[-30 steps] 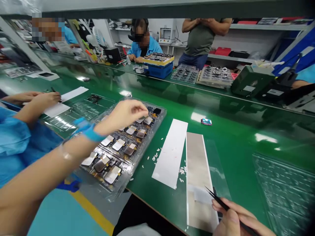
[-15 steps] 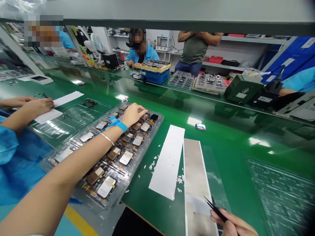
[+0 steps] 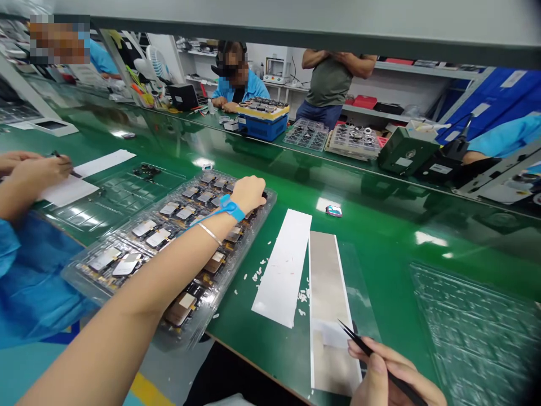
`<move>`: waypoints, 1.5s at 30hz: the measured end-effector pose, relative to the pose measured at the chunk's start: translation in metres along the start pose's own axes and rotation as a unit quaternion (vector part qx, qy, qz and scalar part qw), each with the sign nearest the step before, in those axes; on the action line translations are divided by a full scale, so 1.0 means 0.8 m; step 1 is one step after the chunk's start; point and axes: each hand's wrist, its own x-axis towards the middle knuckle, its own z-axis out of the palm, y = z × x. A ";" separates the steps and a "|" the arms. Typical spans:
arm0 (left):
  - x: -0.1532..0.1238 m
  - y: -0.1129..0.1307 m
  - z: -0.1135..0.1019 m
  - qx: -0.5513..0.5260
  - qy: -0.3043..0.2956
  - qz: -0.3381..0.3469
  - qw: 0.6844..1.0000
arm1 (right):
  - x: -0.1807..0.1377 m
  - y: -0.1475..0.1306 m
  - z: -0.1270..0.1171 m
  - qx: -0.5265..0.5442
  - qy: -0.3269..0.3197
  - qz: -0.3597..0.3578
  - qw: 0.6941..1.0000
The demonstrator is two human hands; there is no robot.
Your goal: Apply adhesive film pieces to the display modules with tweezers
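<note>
From the head camera, the person's left hand (image 3: 249, 194) rests on the far end of a clear plastic tray (image 3: 253, 234) of display modules (image 3: 158, 238), with its fingers curled down among them. Whether that grip is clenched on a module or merely resting, I cannot tell (the knuckles hide the fingertips). A blue wrist strap (image 3: 232, 207) and a thin metal bangle (image 3: 210, 233) circle the wrist. The tray lies on the green bench (image 3: 422, 225), its long axis running from the far right toward the near left. The modules sit in rows, and the labels on them are too small to read.

At lower right, the right hand (image 3: 380, 375) has its grip clenched on black fine-tipped tweezers (image 3: 359, 338). Their tips point up and left, over the lower part of a grey-tan film strip (image 3: 325, 276). A white strip (image 3: 281, 268) lies just beside that film, with white flecks (image 3: 260, 274) scattered along its left edge. A ridged clear sheet (image 3: 473, 332) lies farther right.

At left, a co-worker's hand (image 3: 40, 172) holds a slim dark tool above white paper (image 3: 67, 192). Across the bench, a seated person (image 3: 239, 90) works behind a blue case (image 3: 262, 128), and a person in an olive shirt (image 3: 327, 84) stands farther back.
</note>
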 end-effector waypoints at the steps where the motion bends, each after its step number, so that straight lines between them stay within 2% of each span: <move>1: -0.001 0.007 0.000 -0.002 0.002 -0.002 1.000 | 0.000 0.001 0.001 0.006 0.014 -0.007 1.000; 5: -0.003 0.019 -0.010 -0.023 0.005 -0.006 1.000 | -0.005 0.000 0.015 0.016 0.082 -0.029 0.996; 10: -0.018 0.006 -0.047 -0.107 -0.018 0.029 0.994 | -0.008 -0.005 0.023 0.010 0.093 -0.039 0.995; 13: -0.057 0.004 -0.068 -0.187 -0.039 0.075 0.979 | -0.011 -0.003 0.020 0.014 0.083 -0.020 0.996; 16: -0.130 0.014 -0.075 -0.256 -0.038 0.094 0.961 | -0.010 -0.002 0.017 -0.002 0.071 -0.020 0.997; 17: -0.160 0.020 -0.074 -0.286 -0.043 0.096 0.952 | -0.008 -0.003 0.017 -0.003 0.055 -0.020 0.998; 19: -0.220 0.036 -0.063 -0.426 -0.064 0.097 0.897 | 0.001 -0.009 0.017 0.002 -0.012 -0.011 1.000; 22: -0.289 0.064 -0.030 -0.553 -0.063 0.057 0.829 | 0.021 -0.027 0.021 -0.006 -0.182 0.008 0.983; 24: -0.310 0.079 -0.002 -0.610 -0.041 0.033 0.791 | 0.032 -0.039 0.025 -0.030 -0.297 0.001 0.954; 26: -0.314 0.090 0.025 -0.637 -0.019 0.023 0.770 | 0.038 -0.046 0.030 -0.040 -0.369 0.002 0.928; 28: -0.307 0.095 0.045 -0.651 -0.026 0.022 0.759 | 0.038 -0.046 0.035 -0.040 -0.390 0.018 0.920; 32: -0.290 0.097 0.064 -0.663 -0.122 0.027 0.738 | 0.036 -0.038 0.038 -0.047 -0.388 0.058 0.919; 35: -0.286 0.095 0.068 -0.653 -0.164 0.043 0.738 | 0.039 -0.035 0.037 -0.072 -0.409 0.059 0.908; 38: -0.285 0.092 0.072 -0.647 -0.173 0.044 0.741 | 0.040 -0.028 0.036 -0.102 -0.393 0.013 0.914; 41: -0.284 0.090 0.079 -0.634 -0.165 0.038 0.754 | 0.034 -0.017 0.033 -0.145 -0.361 -0.075 0.918; 45: -0.283 0.086 0.086 -0.614 -0.167 0.035 0.770 | 0.025 -0.006 0.029 -0.214 -0.355 -0.181 0.892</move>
